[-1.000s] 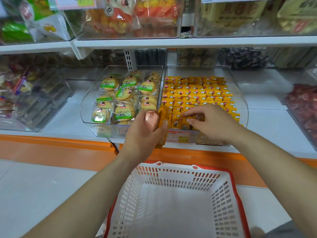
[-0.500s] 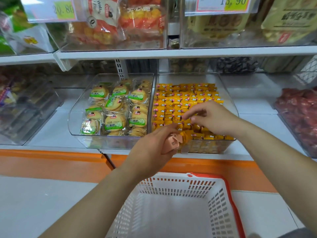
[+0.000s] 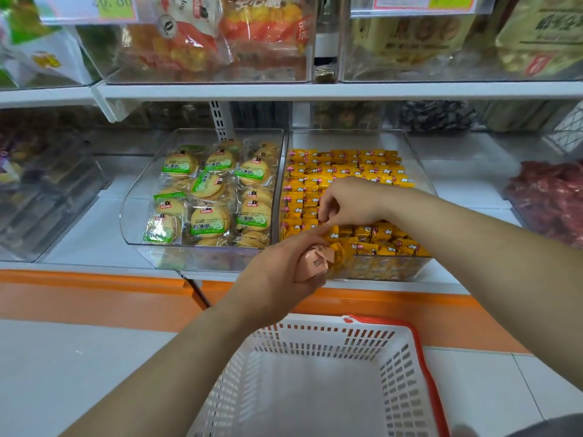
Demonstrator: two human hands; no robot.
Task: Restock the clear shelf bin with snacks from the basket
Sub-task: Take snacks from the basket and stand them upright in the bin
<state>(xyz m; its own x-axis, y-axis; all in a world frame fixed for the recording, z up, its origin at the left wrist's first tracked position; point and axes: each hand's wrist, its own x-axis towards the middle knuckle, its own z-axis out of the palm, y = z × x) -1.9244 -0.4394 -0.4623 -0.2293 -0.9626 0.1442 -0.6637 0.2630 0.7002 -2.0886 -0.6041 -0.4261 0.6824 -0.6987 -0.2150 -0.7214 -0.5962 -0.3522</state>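
Head view. The clear shelf bin point(image 3: 421, 171) is seated on the white shelf point(image 3: 467, 193) and is loaded with yellow snack packets point(image 3: 347, 171). These are laid in tight rows at the rear and lie more loosely behind the front wall. Each packet is small, with a white motif and a red mark. A second clear bin point(image 3: 132, 216) is set touching its left side and is filled with round cracker packs point(image 3: 208, 184) labelled in green. Below the shelf edge, the basket point(image 3: 424, 357) is positioned, with a red rim, perforated white walls and a plain floor.

A bunch of packets point(image 3: 315, 263) is gripped by the curled fingers of the left hand point(image 3: 277, 272) at the bin's front wall; pink wrapper backs with printed code are shown, with yellow wrappers beside them. The right hand point(image 3: 350, 203) is placed over the packets inside the bin, fingers curled and thumb and forefinger drawn together at their tips. Whether a packet is pinched there cannot be told.
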